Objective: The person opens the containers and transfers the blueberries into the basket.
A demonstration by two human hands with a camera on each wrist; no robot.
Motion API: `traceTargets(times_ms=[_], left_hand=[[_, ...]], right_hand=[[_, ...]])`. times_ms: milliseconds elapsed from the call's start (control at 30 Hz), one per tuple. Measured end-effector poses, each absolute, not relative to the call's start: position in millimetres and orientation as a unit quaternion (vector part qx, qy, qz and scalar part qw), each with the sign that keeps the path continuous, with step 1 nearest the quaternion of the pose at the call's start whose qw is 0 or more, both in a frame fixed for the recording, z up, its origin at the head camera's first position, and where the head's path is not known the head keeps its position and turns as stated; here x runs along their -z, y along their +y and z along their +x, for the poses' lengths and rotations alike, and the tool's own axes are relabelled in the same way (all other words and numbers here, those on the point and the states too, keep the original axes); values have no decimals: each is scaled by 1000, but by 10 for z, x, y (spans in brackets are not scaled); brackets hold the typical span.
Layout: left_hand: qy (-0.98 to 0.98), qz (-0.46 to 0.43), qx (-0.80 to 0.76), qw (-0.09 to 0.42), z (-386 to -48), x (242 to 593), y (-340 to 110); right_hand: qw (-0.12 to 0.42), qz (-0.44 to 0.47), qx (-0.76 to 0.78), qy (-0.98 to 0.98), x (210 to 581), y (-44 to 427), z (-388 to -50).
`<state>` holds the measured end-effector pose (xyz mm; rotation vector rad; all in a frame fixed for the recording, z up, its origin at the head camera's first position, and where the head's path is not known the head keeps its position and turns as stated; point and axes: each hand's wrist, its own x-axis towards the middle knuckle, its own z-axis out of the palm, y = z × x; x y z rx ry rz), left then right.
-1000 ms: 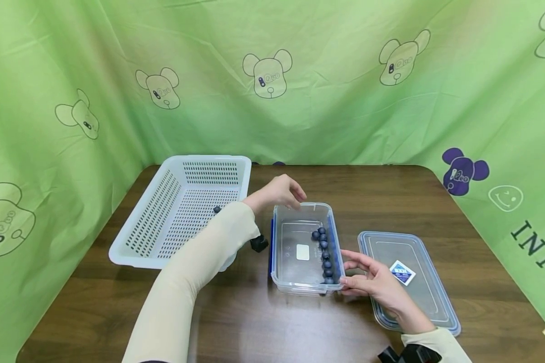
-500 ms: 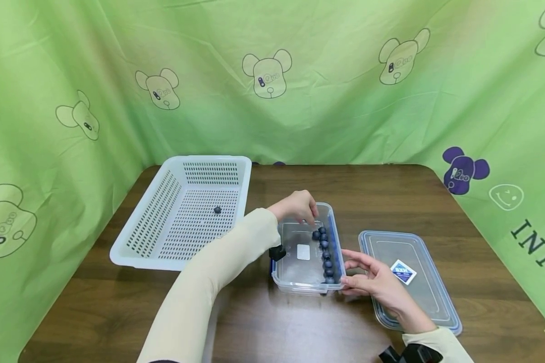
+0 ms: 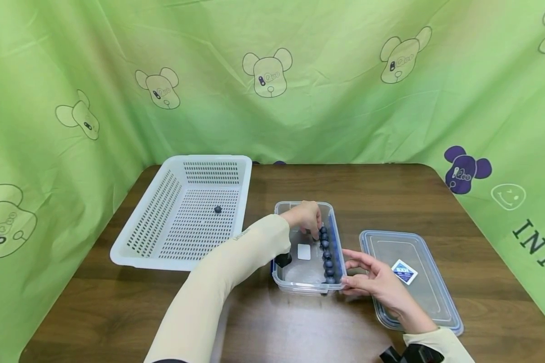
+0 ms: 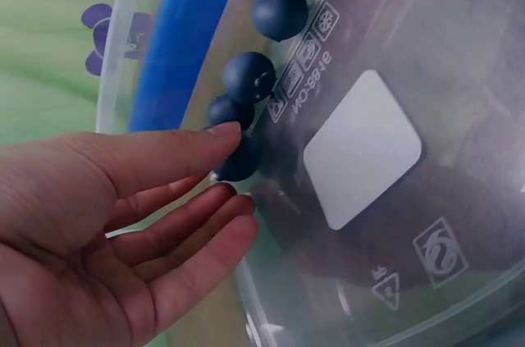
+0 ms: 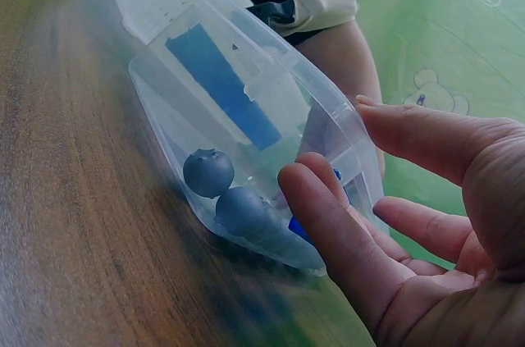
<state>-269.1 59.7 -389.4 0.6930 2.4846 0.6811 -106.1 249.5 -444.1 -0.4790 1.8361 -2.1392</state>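
Inside the clear plastic food container (image 3: 295, 275), a row of blueberries (image 3: 328, 264) lies along the right wall. My left hand (image 3: 306, 217) reaches in at the far end of the row. In the left wrist view, its thumb and fingers pinch a blueberry (image 4: 239, 160) at the end of the row, beside other blueberries (image 4: 249, 76). My right hand (image 3: 374, 282) touches the container's right side near the front corner, with fingers extended. The right wrist view has those fingers (image 5: 324, 207) against the outer wall, with two blueberries (image 5: 208, 173) showing through the plastic.
A white perforated basket (image 3: 136, 252) stands at the left with one blueberry (image 3: 218, 209) in it. The container's lid (image 3: 422, 297), bearing a blue and white label, lies flat at the right. A green printed curtain (image 3: 336, 116) hangs behind the wooden table (image 3: 118, 322).
My left hand has moved right and down from over the container's far-left rim to the far end of the blueberry row. The right hand stays at the container's side.
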Motion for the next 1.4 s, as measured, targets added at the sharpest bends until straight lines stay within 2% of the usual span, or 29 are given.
traceTargets(times_ms=[400,633,933,1200,1400], left_hand=[[907,237,-237,256,-2730,3927,623],[911,252,-228,233,-2761,3857,613],[896,273,-286,204,-2865,3493,484],[867,292,-350,203,-2936,3216,289],[858,273,-392,188,-3005,3088,89]], right_hand=[[138,-158,740,639,4445,2494,-1060],[138,-161,739,639,4438,2492,-1065],[139,-162,742,636,4440,2494,-1059],[131,-159,740,640,4446,2491,-1051],[127,-153,740,643,4453,2487,-1057]])
